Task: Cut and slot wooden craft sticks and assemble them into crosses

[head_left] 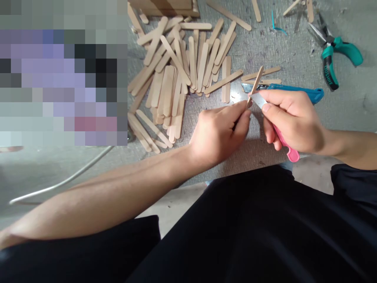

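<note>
Near the table's front edge, my left hand (219, 131) pinches the lower end of a wooden craft stick (257, 83), which tilts up and to the right. My right hand (294, 118) is closed round a pink utility knife (282, 138). Its blade (258, 100) meets the stick just above my left fingertips. Just behind my right hand lies a blue utility knife (306, 91), its blade out to the left. More craft sticks (262, 74) rest beside that knife.
A large loose pile of craft sticks (167, 90) spreads left of my hands. Teal-handled pliers (331, 49) lie at the back right, with blue plastic scraps (275, 26) to their left. A wooden box (167, 7) stands at the back. A white cable (64, 181) runs at left.
</note>
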`<state>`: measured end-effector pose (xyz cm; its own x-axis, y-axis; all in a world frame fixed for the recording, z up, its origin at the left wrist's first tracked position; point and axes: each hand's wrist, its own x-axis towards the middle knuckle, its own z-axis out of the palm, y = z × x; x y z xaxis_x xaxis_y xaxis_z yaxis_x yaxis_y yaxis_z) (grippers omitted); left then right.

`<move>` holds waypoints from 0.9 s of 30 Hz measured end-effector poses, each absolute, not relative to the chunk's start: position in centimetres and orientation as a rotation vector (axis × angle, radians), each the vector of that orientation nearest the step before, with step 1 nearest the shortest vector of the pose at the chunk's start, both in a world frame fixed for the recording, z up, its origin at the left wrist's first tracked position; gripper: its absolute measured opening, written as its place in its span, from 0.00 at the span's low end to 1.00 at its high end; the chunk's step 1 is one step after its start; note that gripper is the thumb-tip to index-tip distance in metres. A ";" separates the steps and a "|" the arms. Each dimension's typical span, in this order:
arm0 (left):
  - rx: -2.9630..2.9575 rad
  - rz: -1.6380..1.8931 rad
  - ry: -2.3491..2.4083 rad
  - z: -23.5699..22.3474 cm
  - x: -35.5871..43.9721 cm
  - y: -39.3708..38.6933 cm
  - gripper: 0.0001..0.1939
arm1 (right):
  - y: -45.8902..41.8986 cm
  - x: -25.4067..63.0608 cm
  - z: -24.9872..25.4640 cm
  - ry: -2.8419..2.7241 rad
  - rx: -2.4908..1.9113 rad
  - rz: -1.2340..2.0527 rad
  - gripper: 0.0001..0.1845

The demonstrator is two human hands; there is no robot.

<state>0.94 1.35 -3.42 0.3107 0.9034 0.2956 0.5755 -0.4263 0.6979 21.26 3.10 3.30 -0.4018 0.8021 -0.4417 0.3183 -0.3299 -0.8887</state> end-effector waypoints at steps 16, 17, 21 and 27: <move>2.136 0.924 1.294 -4.0 0.7 1.4 0.14 | 2.4 21.0 2.7 -1.919 -1.499 1.514 0.15; 2.142 0.921 1.294 -4.0 0.7 1.4 0.14 | 2.4 21.0 2.7 -1.922 -1.512 1.506 0.15; 2.132 0.940 1.287 -3.8 0.8 1.5 0.13 | 2.6 20.8 2.9 -1.928 -1.567 1.498 0.13; 2.019 0.978 1.301 -3.3 0.6 2.0 0.13 | 3.7 21.9 4.1 -1.814 -1.505 1.574 0.16</move>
<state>0.55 2.00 -3.34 0.2698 0.9205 0.2828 0.5277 -0.3870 0.7562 21.89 3.71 4.09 -0.4021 0.8320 -0.3823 0.4959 -0.1530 -0.8548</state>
